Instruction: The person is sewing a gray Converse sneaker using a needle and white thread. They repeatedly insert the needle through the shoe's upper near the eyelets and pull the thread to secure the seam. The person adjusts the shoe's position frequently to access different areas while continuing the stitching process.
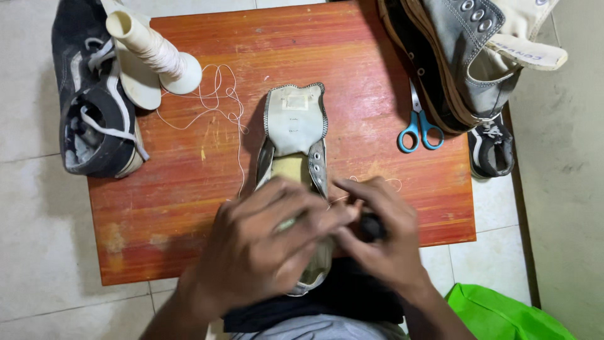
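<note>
We looked down on a small reddish-orange wooden bench [189, 189], scuffed and paint-flecked, standing on a pale tiled floor [31, 252] that filled the room around it. At its far right corner a pair of grey canvas high-top sneakers with cream tongues and brown-edged soles [465, 56] leaned over the edge, and a smaller dark shoe [492, 151] sat on the floor just below them. Off the far left corner lay a black sneaker with white laces [94, 107], half on the bench. A bright green bag [497, 315] showed at the near right. In the middle lay a worn grey-and-cream canvas sneaker upper with metal eyelets [294, 126], its long axis running straight away from us, tongue end far and the near end under our hands, reaching to the near edge above our dark-clothed lap. Our left hand [264, 245] covered the near part of it, fingers curled over the canvas in a loose closed grip. Our right hand [384, 233], just beside and touching the left at the fingertips, was closed round a small dark object [372, 226] too blurred to identify; it was the nearer hand to the shoe's right side wall. Farther off stood a cream cone spool of white thread [157, 53], its loose white thread [220, 101] trailing across the wood toward the shoe, and blue-handled scissors [418, 126] lay well apart on the right.
</note>
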